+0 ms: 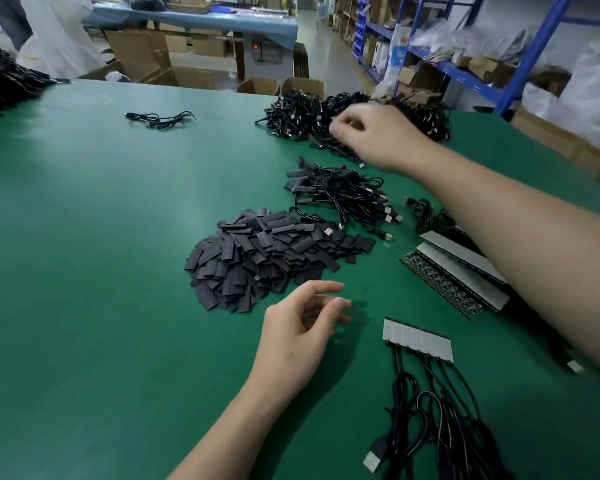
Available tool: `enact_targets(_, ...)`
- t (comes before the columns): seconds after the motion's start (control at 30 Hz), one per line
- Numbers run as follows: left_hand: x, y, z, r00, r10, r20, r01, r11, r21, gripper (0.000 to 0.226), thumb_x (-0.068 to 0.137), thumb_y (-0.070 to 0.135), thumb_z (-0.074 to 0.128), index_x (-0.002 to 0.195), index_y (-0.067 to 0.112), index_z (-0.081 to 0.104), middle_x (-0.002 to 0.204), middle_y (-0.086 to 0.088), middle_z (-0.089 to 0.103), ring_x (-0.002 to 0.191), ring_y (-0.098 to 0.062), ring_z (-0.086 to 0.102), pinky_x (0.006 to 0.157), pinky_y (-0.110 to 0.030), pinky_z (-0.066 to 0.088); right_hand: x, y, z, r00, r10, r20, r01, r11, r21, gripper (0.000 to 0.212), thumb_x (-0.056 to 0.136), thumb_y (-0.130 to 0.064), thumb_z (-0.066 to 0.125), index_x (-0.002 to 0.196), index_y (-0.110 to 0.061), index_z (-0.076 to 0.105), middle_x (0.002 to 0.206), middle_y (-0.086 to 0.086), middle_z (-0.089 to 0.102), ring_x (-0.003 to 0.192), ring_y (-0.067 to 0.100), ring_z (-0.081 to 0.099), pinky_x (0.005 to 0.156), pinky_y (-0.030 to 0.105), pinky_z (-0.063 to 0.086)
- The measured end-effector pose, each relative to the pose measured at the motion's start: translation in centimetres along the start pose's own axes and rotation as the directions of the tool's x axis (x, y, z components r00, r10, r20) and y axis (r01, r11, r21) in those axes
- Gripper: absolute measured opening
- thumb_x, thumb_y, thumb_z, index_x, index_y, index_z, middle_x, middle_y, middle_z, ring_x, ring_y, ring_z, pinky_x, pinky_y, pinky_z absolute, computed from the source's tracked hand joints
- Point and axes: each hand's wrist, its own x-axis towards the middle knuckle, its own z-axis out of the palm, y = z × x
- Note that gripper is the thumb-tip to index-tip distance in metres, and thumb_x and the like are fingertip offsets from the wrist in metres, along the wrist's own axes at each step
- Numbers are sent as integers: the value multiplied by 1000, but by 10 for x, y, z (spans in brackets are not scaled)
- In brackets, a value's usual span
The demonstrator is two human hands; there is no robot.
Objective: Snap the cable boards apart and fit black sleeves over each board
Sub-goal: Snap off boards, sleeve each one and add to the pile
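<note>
Fingers (pixel 326 287) of the left hand (pixel 297 341) hang loosely curled, thumb and forefinger apart, with nothing between them. They sit just on the near side of the heap of black sleeves (pixel 267 258) on the green counter (pixel 84 237). The right hand (pixel 374 136) reaches well beyond that heap, its fingers (pixel 338 128) bent down over a far tangle of cables (pixel 302 112). Blur hides whether they have hold of one.

Near and to the right of the sleeve heap lies a row of joined boards (pixel 418 339), pale side up, each with a black cable (pixel 430 410) trailing toward the person. Directly right of the heap is a stack of longer board strips (pixel 461 271). Just beyond the heap sits a smaller bundle of cables (pixel 343 192) whose ends look already sleeved.

The boards look thin, stiff and light, likely to crack cleanly at their joints. I would pinch two neighbours by their flat faces close to the joint and bend, keeping strain off the cable ends. The sleeves look soft, flat and near weightless, so squeezing the edges should open the mouth.
</note>
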Motion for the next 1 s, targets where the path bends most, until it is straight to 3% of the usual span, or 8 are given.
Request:
enact_targets(0.17, 2, 0, 1, 1000, -12, -9, 12, 1000, 9, 14, 101, 11, 63, 107, 21, 71, 93, 5, 79, 83, -13, 76, 76, -36, 61, -99, 17, 22, 944, -23, 328, 53, 995, -83, 20, 97, -45, 64, 104, -28, 72, 101, -11, 71, 88, 3, 64, 73, 23, 51)
enact_targets(0.27, 1, 0, 3, 1000, -6, 11, 5, 999, 35, 12, 100, 13, 64, 107, 21, 72, 93, 6, 79, 83, -13, 76, 75, -34, 61, -164, 37, 29, 847, 140, 513, -31, 976, -216, 40, 90, -64, 63, 113, -31, 67, 104, -19, 62, 94, 1, 61, 86, 29, 54)
enact_targets(0.4, 0, 0, 4, 999, 3, 44, -8, 994, 110, 10, 99, 21, 68, 106, 26, 74, 89, 9, 78, 85, -8, 75, 76, -31, 58, -211, 45, 43, 834, 239, 498, -107, 954, -278, 61, 77, -77, 67, 118, -35, 53, 115, -17, 50, 112, 7, 51, 97, 33, 48)
enact_targets(0.5, -3, 1, 4, 997, 23, 77, -36, 984, 175, 12, 98, 23, 69, 108, 27, 75, 89, 10, 78, 86, -7, 74, 82, -32, 58, -219, 44, 50, 869, 250, 427, -202, 967, -155, 52, 75, -64, 79, 104, -32, 50, 106, -16, 52, 103, 9, 53, 89, 32, 47)
enact_targets(0.6, -4, 3, 4, 992, 39, 120, -65, 972, 227, 17, 98, 22, 70, 113, 25, 76, 95, 11, 78, 88, -5, 72, 84, -26, 56, -219, 41, 50, 886, 230, 402, -297, 948, 111, 50, 73, -47, 89, 93, -35, 45, 103, -15, 66, 81, 0, 61, 73, 21, 48)
enact_targets(0.73, -2, 4, 2, 984, 29, 174, -65, 977, 204, 10, 98, 28, 69, 104, 28, 77, 85, 15, 75, 80, -4, 69, 77, -19, 51, -220, 30, 50, 936, 123, 329, -244, 901, 359, 52, 69, -40, 93, 94, -39, 48, 94, -24, 75, 63, -4, 63, 61, 11, 46)
enact_targets(0.87, -2, 4, -1, 969, 35, 243, -64, 991, 116, 23, 99, 35, 65, 80, 22, 68, 67, 16, 60, 62, -1, 51, 62, -16, 39, -216, 18, 55, 938, 71, 338, -233, 854, 465, 52, 67, -46, 91, 96, -37, 50, 96, -18, 77, 73, 6, 70, 72, 27, 55)
enact_targets(1.0, -2, 6, -3, 959, 54, 279, -73, 996, 57, 26, 99, 36, 60, 78, 20, 63, 68, 9, 61, 63, -5, 51, 62, -18, 39, -214, 20, 57, 922, 57, 384, -294, 749, 594, 34, 79, -62, 71, 96, -34, 63, 96, -9, 79, 90, 19, 75, 93, 50, 56)
